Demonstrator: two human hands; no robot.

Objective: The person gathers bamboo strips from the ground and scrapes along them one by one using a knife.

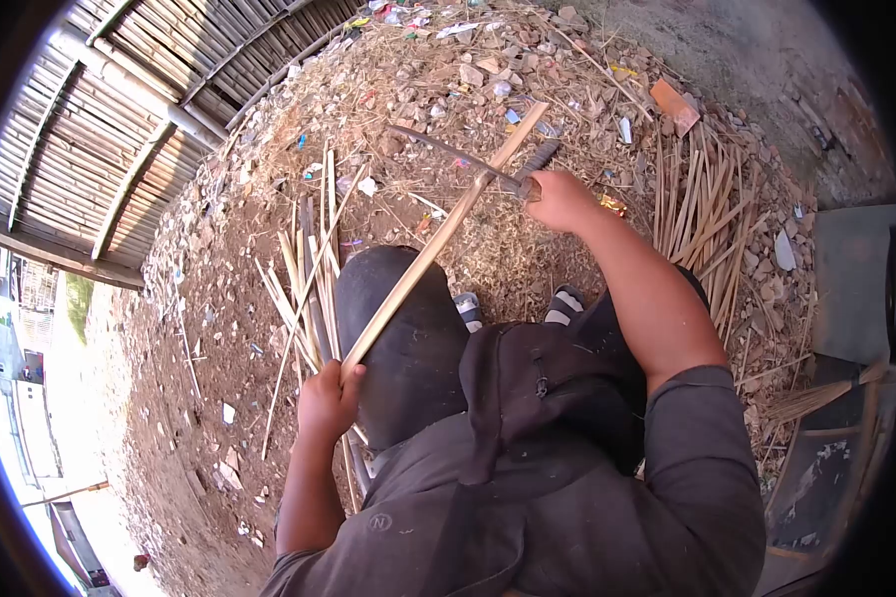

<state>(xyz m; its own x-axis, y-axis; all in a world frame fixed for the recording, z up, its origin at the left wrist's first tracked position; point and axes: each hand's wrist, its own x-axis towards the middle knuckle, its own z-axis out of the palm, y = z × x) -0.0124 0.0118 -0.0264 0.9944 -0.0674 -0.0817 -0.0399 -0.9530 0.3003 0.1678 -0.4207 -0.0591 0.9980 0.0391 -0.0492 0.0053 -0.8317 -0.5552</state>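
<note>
In my left hand (330, 400), fingers wrapped round its near end, is a long pale bamboo strip (423, 261). It slants up and away past my left knee. My right hand (560, 202) is closed on a knife with a long dark blade (448, 149), which points left. The blade crosses the strip near its far part and appears to touch it. Right beside the right hand is a dark ribbed handle-like piece (541, 157); whether it belongs to the knife I cannot tell.
Split bamboo strips (304, 269) lie left of my knee, and another pile (707, 204) lies on the right. Stones and litter cover the ground. A bamboo wall (139, 119) stands at upper left, a brick piece (675, 107) at upper right. My sandalled feet are between.
</note>
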